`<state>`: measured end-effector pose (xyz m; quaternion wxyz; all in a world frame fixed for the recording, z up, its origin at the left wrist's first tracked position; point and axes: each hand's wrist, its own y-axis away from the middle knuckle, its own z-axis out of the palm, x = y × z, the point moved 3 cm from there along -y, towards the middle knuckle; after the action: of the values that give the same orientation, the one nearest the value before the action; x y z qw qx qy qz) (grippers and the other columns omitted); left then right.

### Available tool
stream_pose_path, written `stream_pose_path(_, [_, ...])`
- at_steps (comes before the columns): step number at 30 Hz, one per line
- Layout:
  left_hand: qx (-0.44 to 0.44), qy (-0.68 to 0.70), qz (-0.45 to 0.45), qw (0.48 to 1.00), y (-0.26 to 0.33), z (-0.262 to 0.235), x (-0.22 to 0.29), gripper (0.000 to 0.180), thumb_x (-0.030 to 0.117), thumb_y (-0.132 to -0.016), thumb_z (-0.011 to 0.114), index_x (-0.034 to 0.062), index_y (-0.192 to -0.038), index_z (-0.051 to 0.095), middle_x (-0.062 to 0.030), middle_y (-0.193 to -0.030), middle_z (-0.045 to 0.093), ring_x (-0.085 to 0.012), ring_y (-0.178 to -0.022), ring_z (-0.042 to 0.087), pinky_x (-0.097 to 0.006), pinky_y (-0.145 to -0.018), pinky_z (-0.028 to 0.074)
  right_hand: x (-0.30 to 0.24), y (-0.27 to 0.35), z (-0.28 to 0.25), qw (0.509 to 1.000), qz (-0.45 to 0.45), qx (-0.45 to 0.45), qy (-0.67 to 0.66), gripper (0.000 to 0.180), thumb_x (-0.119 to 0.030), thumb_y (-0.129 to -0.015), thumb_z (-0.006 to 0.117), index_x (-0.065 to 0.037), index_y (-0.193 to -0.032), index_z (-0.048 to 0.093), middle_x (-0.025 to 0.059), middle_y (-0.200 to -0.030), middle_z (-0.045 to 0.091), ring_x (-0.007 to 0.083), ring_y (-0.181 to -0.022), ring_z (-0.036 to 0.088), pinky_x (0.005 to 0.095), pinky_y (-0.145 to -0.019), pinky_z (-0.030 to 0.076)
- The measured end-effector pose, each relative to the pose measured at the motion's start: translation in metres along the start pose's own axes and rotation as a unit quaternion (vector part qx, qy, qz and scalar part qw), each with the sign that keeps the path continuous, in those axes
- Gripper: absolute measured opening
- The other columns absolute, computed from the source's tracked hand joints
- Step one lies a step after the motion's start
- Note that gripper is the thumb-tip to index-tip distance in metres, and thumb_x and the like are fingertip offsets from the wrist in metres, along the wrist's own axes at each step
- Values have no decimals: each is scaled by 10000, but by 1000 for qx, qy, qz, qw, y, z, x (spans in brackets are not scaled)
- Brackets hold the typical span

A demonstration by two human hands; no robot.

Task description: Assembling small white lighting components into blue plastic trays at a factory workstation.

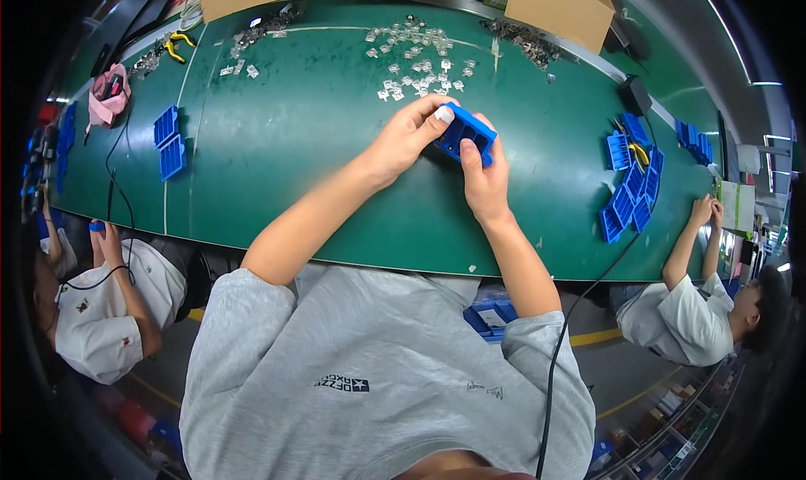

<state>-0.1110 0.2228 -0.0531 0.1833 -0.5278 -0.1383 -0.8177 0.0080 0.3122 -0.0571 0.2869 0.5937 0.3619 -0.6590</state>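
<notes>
gripping blue ribbed plastic tray, lifted off green table mat: left hand fingertips pinched on top edge, right hand fingers clamped underneath for steadiness.

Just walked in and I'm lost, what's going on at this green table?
A person in a grey shirt holds a small blue tray in both hands, left hand and right hand, above the green table. Small silvery metal parts lie scattered just beyond. More blue trays are piled to the right, where another person sits.
</notes>
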Motion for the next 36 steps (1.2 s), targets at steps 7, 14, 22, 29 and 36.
stream_pose_path(7, [-41, 14, 69, 997, 4, 1, 4, 321, 330, -970, 564, 50, -1127, 577, -43, -1083, 594, -136, -1016, 540, -293, -923, 427, 0, 8, 2, 980, -153, 1, 131, 458, -241, -951, 611, 29, -1289, 464, 172, -1173, 609, 214, -992, 615, 327, -865, 491])
stream_pose_path(14, [-28, -44, 24, 998, 0, -5, 7, 306, 305, -972, 579, 28, -1104, 582, -18, -987, 595, -98, -938, 546, -265, -851, 463, 6, 8, 2, 999, -32, 9, 26, 460, -239, -975, 565, 28, -1323, 430, 128, -1233, 535, 206, -1146, 514, 328, -1001, 394])
stream_pose_path(22, [439, -463, 185, 747, 47, -199, 99, 170, 165, -886, 635, 63, -1008, 695, -94, -949, 667, -184, -790, 630, -309, -728, 512, -14, -14, -1, 970, 103, 45, -214, 471, -329, -1001, 453, 47, -1283, 437, 216, -1198, 580, 324, -1023, 634, 390, -780, 565])
stream_pose_path(29, [365, -593, 150, 702, 66, -251, 115, 218, 120, -866, 628, 68, -1069, 687, -126, -982, 642, -274, -840, 638, -349, -768, 507, -10, -12, 10, 970, 134, -8, -201, 467, -330, -1000, 460, 45, -1277, 443, 212, -1170, 597, 304, -991, 643, 382, -773, 560])
stream_pose_path(36, [270, -713, 124, 635, 56, -243, 108, 164, 103, -859, 626, 37, -1002, 672, -127, -1001, 640, -306, -939, 613, -378, -813, 484, -7, -11, 5, 969, 150, -4, -196, 462, -329, -999, 458, 37, -1280, 444, 212, -1168, 598, 307, -998, 642, 382, -774, 558])
